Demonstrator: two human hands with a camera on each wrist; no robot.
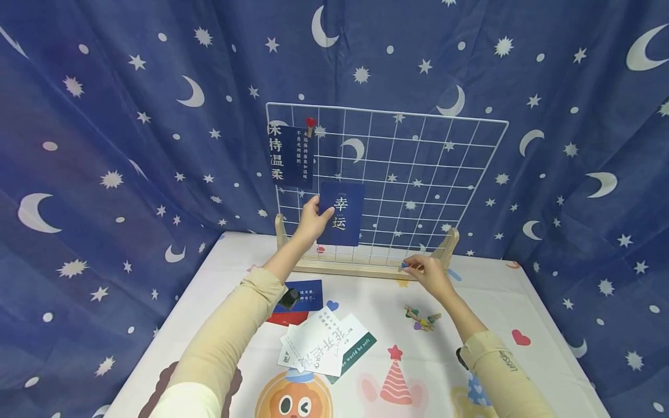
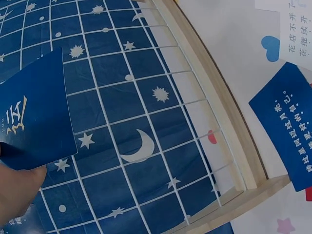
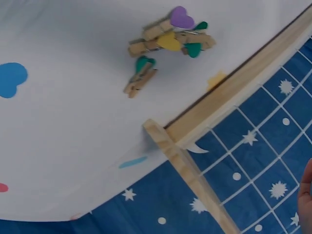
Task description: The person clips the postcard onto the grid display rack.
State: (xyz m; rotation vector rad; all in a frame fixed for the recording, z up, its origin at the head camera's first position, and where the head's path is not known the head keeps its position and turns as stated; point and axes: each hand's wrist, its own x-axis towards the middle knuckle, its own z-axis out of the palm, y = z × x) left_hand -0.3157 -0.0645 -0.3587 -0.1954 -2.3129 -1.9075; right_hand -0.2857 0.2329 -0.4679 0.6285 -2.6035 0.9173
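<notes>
My left hand [image 1: 312, 222] pinches a dark blue card [image 1: 349, 223] by its left edge, holding it upright in front of the white wire grid [image 1: 418, 162]. In the left wrist view the same card [image 2: 41, 117] shows gold and white lettering. Low by the right part of the grid, my right hand [image 1: 431, 273] pinches a small clothespin with a blue heart [image 1: 405, 265]; most of the pin is hidden by the fingers. Another dark blue card [image 1: 290, 159] hangs at the grid's upper left under a clothespin with a red heart [image 1: 310, 123].
A wooden base [image 1: 345, 267] holds the grid up. Several clothespins with coloured hearts [image 3: 168, 41] lie in a pile on the table [image 1: 470, 360]. White cards [image 1: 319, 342], a green card [image 1: 360, 355], a blue card [image 1: 308, 293] and a red one [image 1: 287, 318] overlap on the left.
</notes>
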